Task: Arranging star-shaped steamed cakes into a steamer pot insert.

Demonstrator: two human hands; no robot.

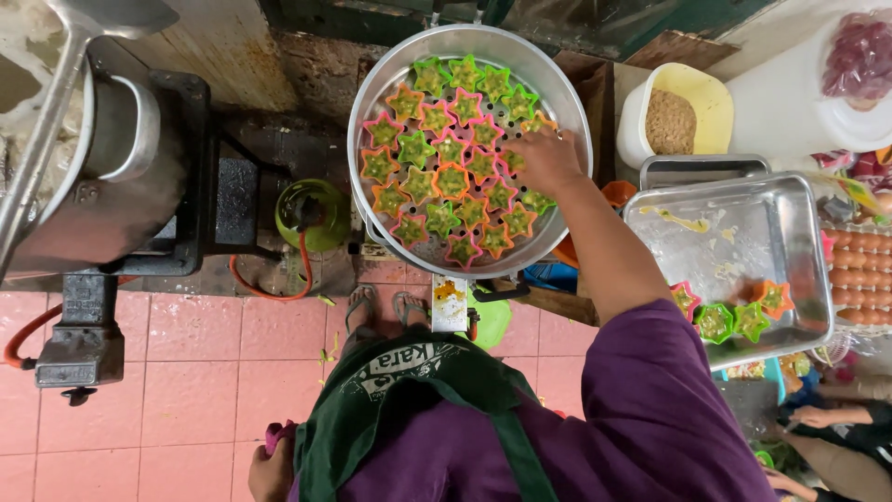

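Down at the lower left of the view, over the pink tiled floor, the person's left hand hangs by the hip, its grip closed on a bit of pink cloth. Further left stand a large steel pot on a black burner frame and a small green gas cylinder with an orange hose.

Moving right, the round steel steamer tray is nearly full of star-shaped moulds in green, orange and pink, each filled with green batter. They sit close together in rows; only a strip along the tray's right rim looks bare. The right hand reaches over that right rim, fingers curled downward onto a mould at the edge. Whether the grip is holding that mould or has just let it sit I cannot tell, since the palm hides the fingertips.

Further right, the rectangular steel pan carries four filled moulds in a row along its near edge; the rest of it shows only smears of batter. Judging by this, most of the moulds already lie in the steamer and only these few are left to carry over.

Beyond the pan sit a yellow tub of brown crumbs and a tray of eggs.
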